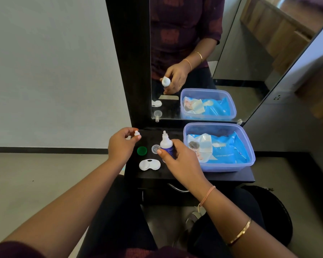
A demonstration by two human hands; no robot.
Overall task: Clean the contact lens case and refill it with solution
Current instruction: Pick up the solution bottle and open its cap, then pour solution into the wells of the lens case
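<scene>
The white contact lens case (149,164) lies open on the black shelf (175,174), both wells uncovered. Its green lid (142,151) and its clear lid (155,148) lie just behind it. My right hand (177,161) grips the solution bottle (166,143), white with a blue label, upright with its nozzle bare, to the right of the case. My left hand (122,145) hovers over the shelf's left end and pinches the bottle's small white cap (137,133) between its fingertips.
A translucent blue plastic tub (248,161) holding a blue pack of baby wipes (222,149) fills the right half of the shelf. A mirror (203,53) in a black frame stands right behind. A drawer handle (177,189) sits below the shelf edge.
</scene>
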